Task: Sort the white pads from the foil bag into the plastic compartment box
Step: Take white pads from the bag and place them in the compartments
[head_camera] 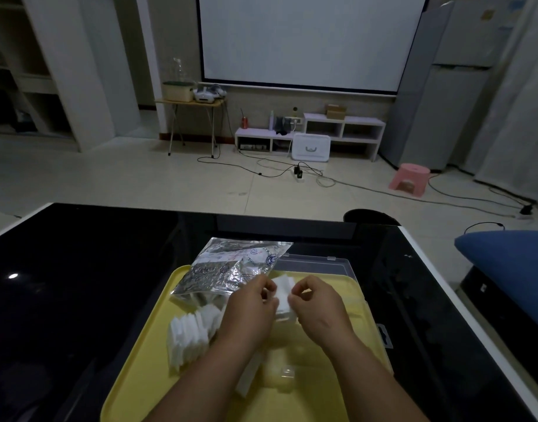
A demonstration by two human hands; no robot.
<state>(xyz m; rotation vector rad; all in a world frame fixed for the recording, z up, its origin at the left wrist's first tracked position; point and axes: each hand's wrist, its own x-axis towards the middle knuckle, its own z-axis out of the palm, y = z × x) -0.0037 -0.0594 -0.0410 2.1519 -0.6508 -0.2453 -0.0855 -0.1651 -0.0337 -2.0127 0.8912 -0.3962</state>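
Over a yellow tray [146, 354], my left hand [251, 303] and my right hand [315, 303] pinch a small stack of white pads [282, 292] from either side. The crinkled foil bag [231, 269] lies at the tray's far left corner. A fanned row of white pads [190, 332] spills onto the tray to the left of my left forearm. The clear plastic compartment box [347, 269] lies open under and to the right of my hands, its lid up at the far side. More white pads [251, 374] show between my forearms; whether they lie in a compartment is unclear.
The tray rests on a glossy black table [79, 269] with a white edge. A blue cushion [511, 269] lies off the table's right side. A pink stool [409, 179] and cables are on the floor beyond.
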